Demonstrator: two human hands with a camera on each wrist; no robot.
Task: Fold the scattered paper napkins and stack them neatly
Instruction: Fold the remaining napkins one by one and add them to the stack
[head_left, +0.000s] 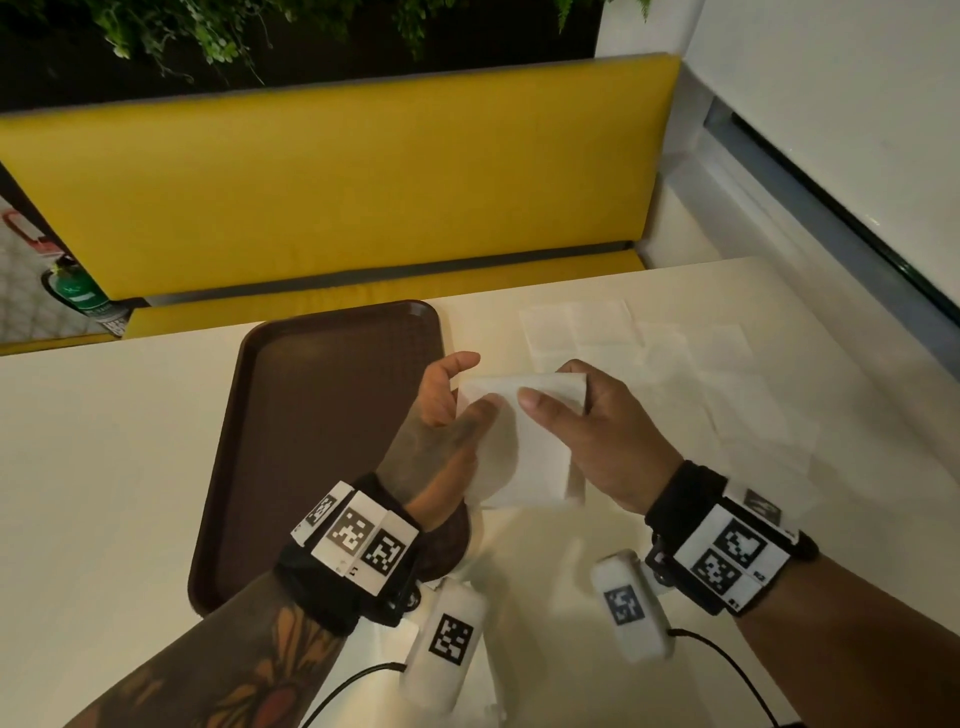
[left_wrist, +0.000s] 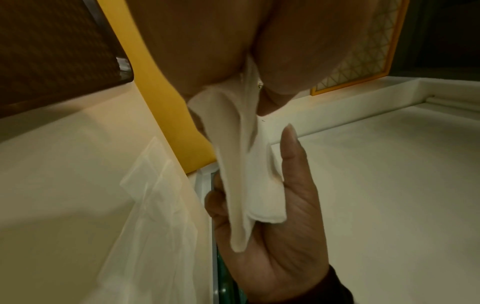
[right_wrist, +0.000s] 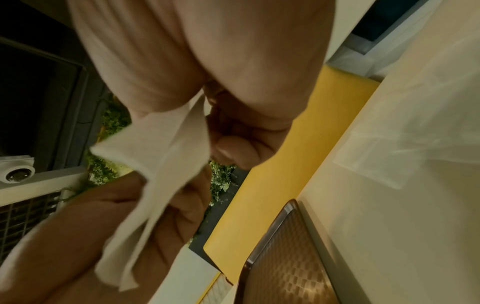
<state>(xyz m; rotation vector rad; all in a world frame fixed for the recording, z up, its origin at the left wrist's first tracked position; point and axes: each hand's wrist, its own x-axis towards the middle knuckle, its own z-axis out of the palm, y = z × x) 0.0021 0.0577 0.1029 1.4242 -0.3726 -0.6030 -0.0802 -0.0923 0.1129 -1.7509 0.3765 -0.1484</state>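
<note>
A white paper napkin (head_left: 524, 447) is held up off the cream table (head_left: 104, 441), partly folded, between both hands. My left hand (head_left: 457, 410) pinches its left edge with the thumb on top. My right hand (head_left: 576, 410) pinches the upper right corner, thumb on the near face. In the left wrist view the napkin (left_wrist: 241, 181) hangs in folds between my left fingers and the right hand (left_wrist: 272, 236). The right wrist view shows the same napkin (right_wrist: 155, 164) in layers. Several unfolded napkins (head_left: 675, 374) lie flat on the table to the right.
A brown plastic tray (head_left: 322, 415) lies on the table left of the hands. A yellow bench (head_left: 337, 192) runs along the table's far edge. A white wall ledge (head_left: 831, 208) borders the right side. Plants (head_left: 208, 31) hang at the back.
</note>
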